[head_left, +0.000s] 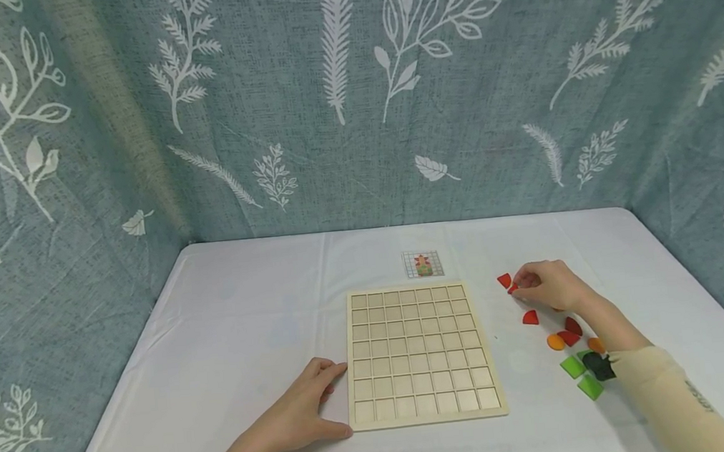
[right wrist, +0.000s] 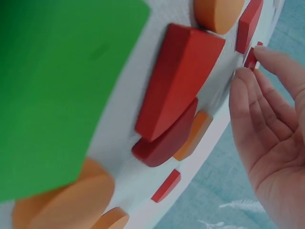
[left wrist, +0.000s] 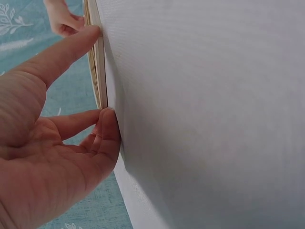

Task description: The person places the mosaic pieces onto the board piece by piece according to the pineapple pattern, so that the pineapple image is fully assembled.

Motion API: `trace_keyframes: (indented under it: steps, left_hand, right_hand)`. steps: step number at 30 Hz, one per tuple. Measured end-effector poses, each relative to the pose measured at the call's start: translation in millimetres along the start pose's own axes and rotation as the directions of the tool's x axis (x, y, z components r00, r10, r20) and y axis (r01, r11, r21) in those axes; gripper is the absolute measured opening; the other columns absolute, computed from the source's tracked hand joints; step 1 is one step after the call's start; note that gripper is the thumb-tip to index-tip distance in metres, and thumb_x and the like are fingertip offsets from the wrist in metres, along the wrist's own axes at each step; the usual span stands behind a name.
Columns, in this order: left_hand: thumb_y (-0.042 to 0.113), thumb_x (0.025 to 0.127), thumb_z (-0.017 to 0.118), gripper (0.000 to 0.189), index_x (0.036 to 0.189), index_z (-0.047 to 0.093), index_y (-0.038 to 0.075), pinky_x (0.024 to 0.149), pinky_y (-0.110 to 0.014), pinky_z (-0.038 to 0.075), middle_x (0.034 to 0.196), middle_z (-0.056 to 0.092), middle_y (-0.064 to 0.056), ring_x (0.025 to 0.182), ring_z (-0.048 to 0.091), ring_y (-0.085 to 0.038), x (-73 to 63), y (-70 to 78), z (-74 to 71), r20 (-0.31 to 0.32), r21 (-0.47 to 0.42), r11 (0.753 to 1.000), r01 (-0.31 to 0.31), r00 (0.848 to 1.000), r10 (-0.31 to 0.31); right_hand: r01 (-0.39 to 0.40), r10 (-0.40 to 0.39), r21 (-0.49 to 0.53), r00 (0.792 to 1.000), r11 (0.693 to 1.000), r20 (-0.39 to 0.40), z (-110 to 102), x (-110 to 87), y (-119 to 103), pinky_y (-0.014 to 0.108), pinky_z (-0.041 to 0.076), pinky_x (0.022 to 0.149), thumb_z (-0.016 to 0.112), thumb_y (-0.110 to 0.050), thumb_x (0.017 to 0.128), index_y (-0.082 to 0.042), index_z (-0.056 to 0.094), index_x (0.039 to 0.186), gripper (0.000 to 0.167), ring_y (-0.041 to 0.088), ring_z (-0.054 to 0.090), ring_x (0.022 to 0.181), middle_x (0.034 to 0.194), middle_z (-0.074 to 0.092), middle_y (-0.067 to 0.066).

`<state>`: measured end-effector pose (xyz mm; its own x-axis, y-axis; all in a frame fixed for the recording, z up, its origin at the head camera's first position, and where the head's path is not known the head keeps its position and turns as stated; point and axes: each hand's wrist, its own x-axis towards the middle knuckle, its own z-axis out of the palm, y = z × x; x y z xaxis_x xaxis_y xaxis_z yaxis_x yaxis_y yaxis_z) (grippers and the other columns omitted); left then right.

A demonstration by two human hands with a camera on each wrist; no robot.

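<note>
A pale wooden grid board lies flat on the table, its square cells bare. My left hand is at the board's left side, thumb and fingertips spread along the edge. In the left wrist view the left thumb presses that edge. Right of the board, my right hand pinches a small red piece between thumb and fingers. That red piece is partly hidden by the fingertips in the right wrist view. Another red wedge lies just beyond it.
A small pattern card lies behind the board. Near the right forearm are a red quarter-circle, darker red wedges, orange rounds, green squares and a dark piece. A leaf-print curtain hangs behind the table.
</note>
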<state>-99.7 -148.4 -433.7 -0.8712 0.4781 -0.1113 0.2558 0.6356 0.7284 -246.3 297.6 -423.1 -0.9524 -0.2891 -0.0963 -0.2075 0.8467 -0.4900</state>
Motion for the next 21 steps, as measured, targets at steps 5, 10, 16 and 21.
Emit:
trace_keyframes:
  steps: [5, 10, 16, 21]
  left_hand:
    - [0.030, 0.071, 0.087, 0.090, 0.141, 0.043, -0.006, 0.089, -0.035, 0.045, 0.127, 0.041, -0.005, 0.105, 0.047, -0.018, 0.2, -0.2, 0.3, -0.004, 0.009, 1.000, 0.007, 1.000, -0.007]
    - [0.029, 0.071, 0.088, 0.091, 0.142, 0.043, -0.006, 0.089, -0.036, 0.045, 0.127, 0.042, -0.006, 0.106, 0.047, -0.018, 0.4, 1.3, -0.2, -0.004, 0.004, 1.000, 0.014, 1.000, -0.014]
    - [0.028, 0.071, 0.088, 0.091, 0.141, 0.042, -0.006, 0.090, -0.036, 0.045, 0.128, 0.041, -0.007, 0.106, 0.047, -0.019, 0.0, 2.9, -0.4, 0.000, -0.005, 1.000, 0.009, 1.000, -0.009]
    - [0.029, 0.070, 0.088, 0.091, 0.141, 0.043, -0.006, 0.090, -0.036, 0.045, 0.127, 0.042, -0.006, 0.106, 0.047, -0.018, 0.6, 3.3, -0.1, -0.005, 0.003, 1.000, 0.017, 1.000, -0.017]
  right_hand:
    - [0.006, -0.004, 0.053, 0.999, 0.999, -0.038, 0.7, -0.1, -5.7, 0.032, 0.053, 0.069, 0.072, -0.023, 0.089, -0.004, 0.068, 0.106, 0.025, 0.021, 0.060, 0.083, 0.093, 0.067, 0.005]
    - [0.019, -0.004, 0.192, 0.997, 0.981, -0.077, 0.7, -2.4, -20.3, 0.033, 0.054, 0.071, 0.072, -0.027, 0.089, -0.007, 0.069, 0.109, 0.029, 0.020, 0.066, 0.087, 0.096, 0.068, 0.005]
    - [0.013, 0.014, 0.400, 0.998, 0.916, -0.065, 4.6, -3.2, -39.8, 0.038, 0.057, 0.073, 0.073, -0.023, 0.089, -0.002, 0.067, 0.113, 0.033, 0.026, 0.069, 0.084, 0.096, 0.068, 0.010]
    - [0.016, 0.017, 0.450, 0.997, 0.893, -0.069, 14.4, 0.9, -53.6, 0.039, 0.057, 0.072, 0.075, -0.026, 0.087, -0.004, 0.068, 0.113, 0.035, 0.027, 0.070, 0.081, 0.094, 0.069, 0.008]
